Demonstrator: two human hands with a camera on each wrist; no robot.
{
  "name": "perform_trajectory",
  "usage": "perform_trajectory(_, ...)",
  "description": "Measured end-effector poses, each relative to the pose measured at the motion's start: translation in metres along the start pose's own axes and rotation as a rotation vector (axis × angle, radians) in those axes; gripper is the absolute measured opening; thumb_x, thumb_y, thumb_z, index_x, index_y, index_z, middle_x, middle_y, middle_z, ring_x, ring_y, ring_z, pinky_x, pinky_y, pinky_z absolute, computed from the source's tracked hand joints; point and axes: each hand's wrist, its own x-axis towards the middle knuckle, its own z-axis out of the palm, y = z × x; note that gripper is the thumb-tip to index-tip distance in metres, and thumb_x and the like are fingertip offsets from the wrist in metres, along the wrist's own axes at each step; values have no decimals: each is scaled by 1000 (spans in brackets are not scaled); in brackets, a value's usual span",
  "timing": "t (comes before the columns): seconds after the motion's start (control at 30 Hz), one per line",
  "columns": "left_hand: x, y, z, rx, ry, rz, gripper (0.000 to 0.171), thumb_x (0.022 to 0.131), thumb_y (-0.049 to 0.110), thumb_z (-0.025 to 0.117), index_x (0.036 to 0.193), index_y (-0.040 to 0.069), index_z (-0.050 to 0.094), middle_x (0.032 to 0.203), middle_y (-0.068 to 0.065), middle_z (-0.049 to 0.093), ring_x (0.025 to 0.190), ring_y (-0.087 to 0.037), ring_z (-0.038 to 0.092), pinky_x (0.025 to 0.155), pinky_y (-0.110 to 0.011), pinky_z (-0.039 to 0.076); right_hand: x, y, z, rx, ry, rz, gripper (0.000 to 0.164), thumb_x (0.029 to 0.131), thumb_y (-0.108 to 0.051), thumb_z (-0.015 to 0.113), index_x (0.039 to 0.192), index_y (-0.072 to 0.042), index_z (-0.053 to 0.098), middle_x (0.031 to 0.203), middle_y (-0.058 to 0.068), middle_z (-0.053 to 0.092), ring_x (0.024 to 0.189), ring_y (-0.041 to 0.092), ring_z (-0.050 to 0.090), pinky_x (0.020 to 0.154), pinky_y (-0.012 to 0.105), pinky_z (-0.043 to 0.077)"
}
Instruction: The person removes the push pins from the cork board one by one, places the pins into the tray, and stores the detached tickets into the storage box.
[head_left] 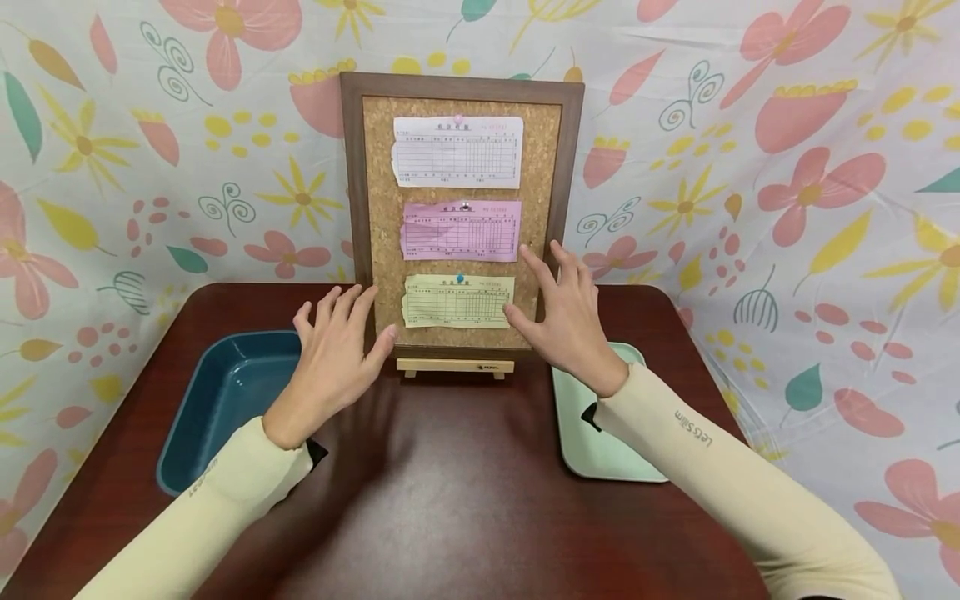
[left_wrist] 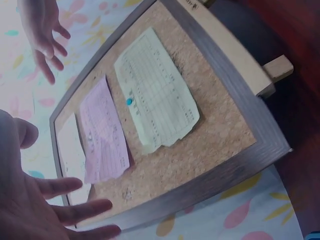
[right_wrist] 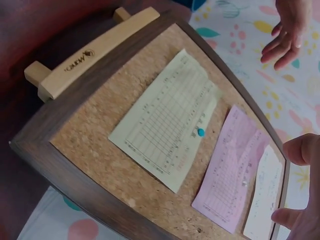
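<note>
A framed cork board [head_left: 536, 167] leans on a small wooden easel [head_left: 454, 365]. Three receipt slips are pinned down its middle: a white slip [head_left: 457, 152] under a pink pin, a pink slip [head_left: 461, 231] under a dark pin, and a yellow-green slip [head_left: 459, 302] under a blue pin [head_left: 460, 278]. My left hand [head_left: 333, 350], fingers spread, hovers by the board's lower left edge. On the other side my right hand [head_left: 566, 317] is spread near the lower right edge, its thumb overlapping the yellow-green slip in the head view. Neither hand holds anything.
To the left stands a deep blue tray [head_left: 176, 433], partly behind the left forearm. A pale green tray [head_left: 600, 458] lies to the right beneath the right forearm. Both sit on a dark red-brown table [head_left: 450, 500], with a flower-printed cloth [head_left: 750, 208] behind and beside it.
</note>
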Motion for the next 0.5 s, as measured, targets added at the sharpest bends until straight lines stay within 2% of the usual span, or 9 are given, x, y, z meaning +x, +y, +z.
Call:
perform_trajectory(0.27,12,-1,-6,-75,54,59,50,97,37,47,134,3,46,127,-17,48,119,-36,36,92,-58,16,11,-1,-6,24,24,-49,65,87,-35,63,145,-18,37,146,22,24,132,40,20,99,61,18)
perform_trajectory(0.5,23,-1,-14,-68,91,91,47,96,34,49,130,2,48,118,-17,50,107,-36,38,81,-55,22,19,-3,-6,58,34,-81,63,86,-30,64,142,-14,39,141,21,30,129,37,25,99,60,18)
